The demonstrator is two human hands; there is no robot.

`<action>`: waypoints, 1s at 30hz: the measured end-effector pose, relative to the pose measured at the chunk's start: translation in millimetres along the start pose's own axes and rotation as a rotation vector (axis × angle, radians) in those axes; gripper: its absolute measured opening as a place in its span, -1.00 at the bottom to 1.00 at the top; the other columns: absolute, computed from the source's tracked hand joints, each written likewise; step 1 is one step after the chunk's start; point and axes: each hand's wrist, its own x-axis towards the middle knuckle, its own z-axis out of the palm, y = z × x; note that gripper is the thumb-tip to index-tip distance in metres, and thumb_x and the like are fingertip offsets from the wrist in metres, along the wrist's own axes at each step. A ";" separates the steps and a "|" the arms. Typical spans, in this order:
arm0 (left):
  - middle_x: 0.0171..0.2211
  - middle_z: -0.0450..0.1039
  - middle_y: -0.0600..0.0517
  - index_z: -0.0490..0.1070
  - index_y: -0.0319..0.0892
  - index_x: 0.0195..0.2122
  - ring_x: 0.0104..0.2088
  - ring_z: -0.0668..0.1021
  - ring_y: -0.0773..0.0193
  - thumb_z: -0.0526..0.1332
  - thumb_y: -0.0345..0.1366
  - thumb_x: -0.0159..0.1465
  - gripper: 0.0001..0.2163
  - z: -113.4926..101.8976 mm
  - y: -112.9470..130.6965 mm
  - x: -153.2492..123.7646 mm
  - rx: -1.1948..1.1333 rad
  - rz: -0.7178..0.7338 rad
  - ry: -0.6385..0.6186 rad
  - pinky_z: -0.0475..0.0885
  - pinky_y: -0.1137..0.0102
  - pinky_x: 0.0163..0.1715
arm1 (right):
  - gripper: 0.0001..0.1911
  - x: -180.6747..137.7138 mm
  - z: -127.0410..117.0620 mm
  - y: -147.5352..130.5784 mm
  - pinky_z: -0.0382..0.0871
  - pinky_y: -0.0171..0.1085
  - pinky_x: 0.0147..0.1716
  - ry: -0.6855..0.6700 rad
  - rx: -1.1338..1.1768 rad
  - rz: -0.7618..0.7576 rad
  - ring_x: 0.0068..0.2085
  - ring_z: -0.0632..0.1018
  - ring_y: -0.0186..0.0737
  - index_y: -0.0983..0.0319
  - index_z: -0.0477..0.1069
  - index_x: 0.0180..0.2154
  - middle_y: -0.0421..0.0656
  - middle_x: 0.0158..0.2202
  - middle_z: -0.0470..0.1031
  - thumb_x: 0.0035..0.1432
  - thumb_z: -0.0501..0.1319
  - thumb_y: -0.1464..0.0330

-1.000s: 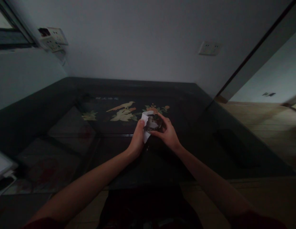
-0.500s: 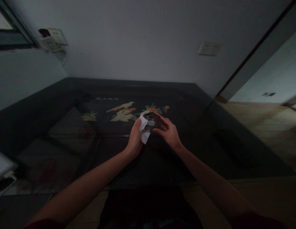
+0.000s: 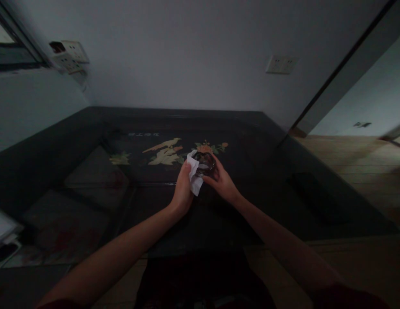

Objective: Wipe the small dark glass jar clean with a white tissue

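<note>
A small, round, see-through glass dish (image 3: 206, 162), dark-looking and perhaps an ashtray, is held between my hands above the black table. My right hand (image 3: 224, 182) grips its right side, thumb at the near edge and fingers round the far side. A white tissue (image 3: 195, 182) lies against the dish's left side, its lower corner hanging down. My left hand (image 3: 182, 189) is closed round the tissue and presses it to the glass, thumb on top; its other fingers are hidden behind the tissue.
The glossy black table (image 3: 215, 223) bears a bird-and-flower picture (image 3: 166, 154). A dark oblong object (image 3: 312, 197) lies at its right. At the left edge is a white device with a cable (image 3: 4, 227). Sockets (image 3: 281, 64) are on the wall behind.
My right hand has shifted slightly left along the glass dish, which has turned or tilted a little. The tissue stays in my left hand, which has hardly moved.
</note>
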 end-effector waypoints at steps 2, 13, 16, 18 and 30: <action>0.05 0.48 -0.06 0.34 -0.15 0.12 0.07 0.50 0.13 0.12 -0.14 0.30 -0.60 -1.4 -1.2 -0.1 0.025 0.027 -0.014 0.35 0.26 0.12 | 0.06 -1.2 1.9 2.8 0.10 -0.01 0.29 -0.038 -0.027 -0.007 0.30 0.26 -0.04 0.11 0.00 0.30 -0.04 0.31 0.19 -0.15 0.46 0.13; 0.19 0.35 -0.01 0.26 -0.04 0.19 0.22 0.35 0.10 0.15 -0.07 0.28 -0.54 -14.0 -22.5 1.1 0.143 0.120 -0.168 0.19 0.21 0.24 | 0.11 -2.5 -0.7 11.0 0.14 0.11 0.25 0.124 -0.244 -0.050 0.28 0.25 0.12 0.09 -0.01 0.32 0.03 0.27 0.18 -0.20 0.49 0.18; 0.17 0.37 -0.02 0.28 -0.06 0.17 0.20 0.37 0.09 0.14 -0.05 0.28 -0.55 -12.8 -19.9 1.5 0.143 0.119 -0.160 0.22 0.21 0.22 | 0.07 -1.6 -2.0 5.2 0.20 0.11 0.23 0.148 -0.218 -0.051 0.25 0.30 0.11 0.08 0.04 0.30 0.02 0.23 0.25 -0.20 0.49 0.20; 0.15 0.38 -0.02 0.30 -0.06 0.15 0.18 0.39 0.09 0.11 -0.03 0.29 -0.56 -11.6 -16.2 1.7 0.133 0.127 -0.145 0.25 0.19 0.20 | 0.08 -0.2 -3.6 -0.4 0.25 0.09 0.20 0.150 -0.141 -0.051 0.23 0.34 0.08 0.10 0.05 0.29 0.02 0.22 0.29 -0.23 0.50 0.22; 0.24 0.19 -0.11 0.22 -0.11 0.20 0.27 0.23 0.15 -0.01 -0.01 0.35 -0.54 -15.6 -10.4 -2.5 0.619 0.408 -0.061 0.02 0.23 0.30 | -0.20 -5.6 11.1 -9.1 0.39 0.01 0.10 0.156 0.012 -0.014 0.08 0.50 0.02 0.16 0.30 0.12 -0.01 0.11 0.43 -0.20 0.47 0.28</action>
